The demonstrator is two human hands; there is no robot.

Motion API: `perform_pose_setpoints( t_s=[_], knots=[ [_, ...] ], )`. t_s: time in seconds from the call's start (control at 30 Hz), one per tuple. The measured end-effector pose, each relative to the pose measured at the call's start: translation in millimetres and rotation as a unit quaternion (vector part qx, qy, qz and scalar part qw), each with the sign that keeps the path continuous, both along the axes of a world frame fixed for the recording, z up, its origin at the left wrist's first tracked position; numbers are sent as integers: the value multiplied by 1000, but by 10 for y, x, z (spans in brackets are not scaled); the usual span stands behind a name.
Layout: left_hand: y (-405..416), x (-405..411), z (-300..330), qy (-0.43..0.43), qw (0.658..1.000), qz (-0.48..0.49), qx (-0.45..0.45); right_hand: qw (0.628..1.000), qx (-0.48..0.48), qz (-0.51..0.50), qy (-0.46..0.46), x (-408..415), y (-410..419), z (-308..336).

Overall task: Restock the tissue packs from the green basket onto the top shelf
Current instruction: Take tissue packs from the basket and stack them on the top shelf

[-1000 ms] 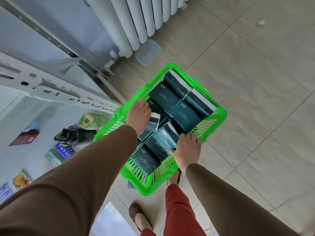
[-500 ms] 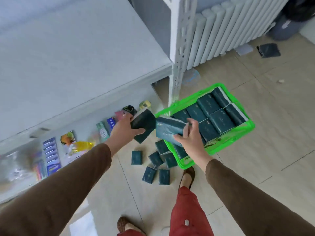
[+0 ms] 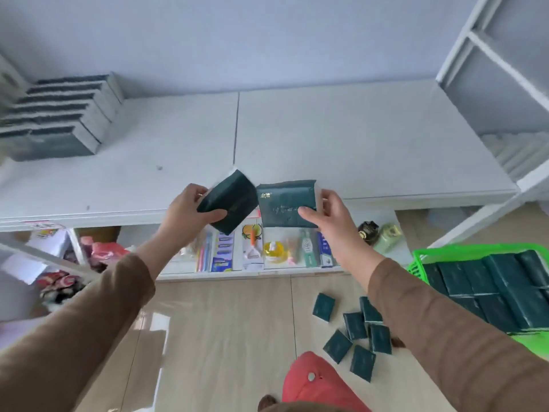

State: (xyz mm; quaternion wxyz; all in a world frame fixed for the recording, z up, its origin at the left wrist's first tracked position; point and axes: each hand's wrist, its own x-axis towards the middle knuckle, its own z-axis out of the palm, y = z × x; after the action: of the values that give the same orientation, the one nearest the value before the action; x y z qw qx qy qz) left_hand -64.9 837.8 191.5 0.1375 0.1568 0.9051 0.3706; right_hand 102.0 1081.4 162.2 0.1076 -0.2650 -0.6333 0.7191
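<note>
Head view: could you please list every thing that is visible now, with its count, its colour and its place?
top shelf: one, white, across the middle
stacked tissue packs: one row, dark green, left end of the top shelf
held tissue packs: two, dark green, one in the left hand, one in the right hand, at the shelf's front edge
green basket: one, on the floor at right, full of dark green packs
loose packs: about seven, dark green, on the floor beside the basket
lower shelf goods: several, mixed colours, under the top shelf
hands: left and right, brown sleeves
</note>
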Motion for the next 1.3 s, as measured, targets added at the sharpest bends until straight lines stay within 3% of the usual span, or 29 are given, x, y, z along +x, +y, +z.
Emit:
perform_pose_setpoints(
  t_s=[0.5,0.87,1.07,1.3],
  knots=[
    [-572,-2708,181,140,981,54,-120,995,87,36,32,-3056,-242,51],
    [-455,-4647,294,243,942,-18,-231,983,183,-15,15,-4796,-344,-46],
    [-440,-5707,230,283,923,-101,-239,977,210,-17,-21,-5429,-473,-167],
    [-591,-6191,47,346,880,-133,-298,966,250,-29,-52,-6092,-687,-281]
  ],
)
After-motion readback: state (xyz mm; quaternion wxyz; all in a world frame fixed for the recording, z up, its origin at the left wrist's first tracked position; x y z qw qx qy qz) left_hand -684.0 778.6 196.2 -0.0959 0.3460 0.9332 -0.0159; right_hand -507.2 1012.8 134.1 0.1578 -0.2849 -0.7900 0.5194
